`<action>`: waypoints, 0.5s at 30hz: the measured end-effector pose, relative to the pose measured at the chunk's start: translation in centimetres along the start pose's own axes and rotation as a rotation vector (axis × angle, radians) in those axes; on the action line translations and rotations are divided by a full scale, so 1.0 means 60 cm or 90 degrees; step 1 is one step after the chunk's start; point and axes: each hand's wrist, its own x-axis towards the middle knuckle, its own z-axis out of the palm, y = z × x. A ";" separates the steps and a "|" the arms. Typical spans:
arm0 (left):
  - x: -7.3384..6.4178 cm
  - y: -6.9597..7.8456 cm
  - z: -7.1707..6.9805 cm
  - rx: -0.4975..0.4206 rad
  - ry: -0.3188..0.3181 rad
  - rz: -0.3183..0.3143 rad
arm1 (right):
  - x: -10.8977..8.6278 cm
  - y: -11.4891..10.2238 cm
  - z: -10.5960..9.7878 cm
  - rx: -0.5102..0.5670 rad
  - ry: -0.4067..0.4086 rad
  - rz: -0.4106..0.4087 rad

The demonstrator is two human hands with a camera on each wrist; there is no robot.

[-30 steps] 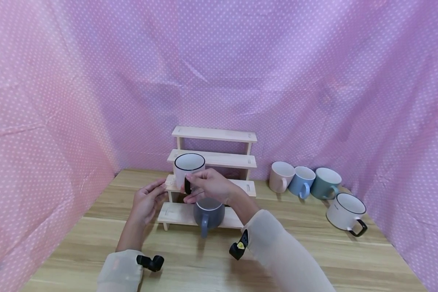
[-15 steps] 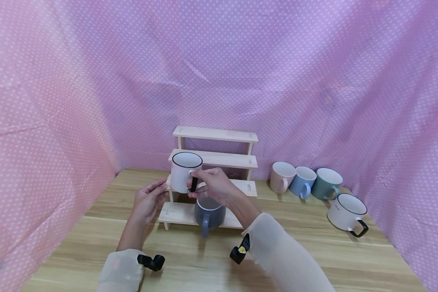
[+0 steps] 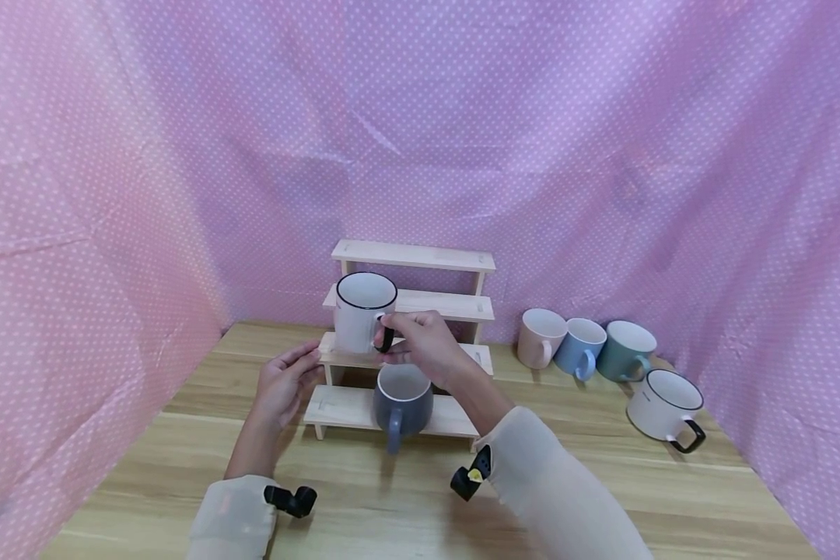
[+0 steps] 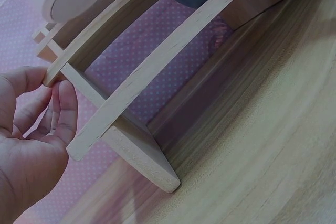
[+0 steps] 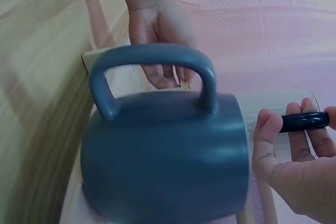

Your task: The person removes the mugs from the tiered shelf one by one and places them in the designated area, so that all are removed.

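The left hand (image 3: 285,385) is pinching a pale-wood tiered rack (image 3: 413,254) while the right hand (image 3: 427,346) is handle-gripping a black-rimmed white cylindrical mug (image 3: 360,323) above the second-lowest shelf (image 3: 481,358), apparently aligning it for lowering.

Dotted cloth (image 3: 420,140), creased and hanging, lines the back, left and right edges of the wood-grained counter (image 3: 364,498). It looks pinker along the left edge, more lilac behind. Soft shadows fall toward the counter's front.
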 end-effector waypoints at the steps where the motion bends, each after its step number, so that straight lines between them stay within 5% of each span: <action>1: 0.000 0.000 0.000 -0.003 -0.001 0.000 | -0.001 -0.002 -0.004 -0.007 0.003 -0.003; 15: -0.003 0.001 0.001 -0.012 -0.003 -0.003 | -0.028 -0.033 -0.058 -0.028 0.043 -0.045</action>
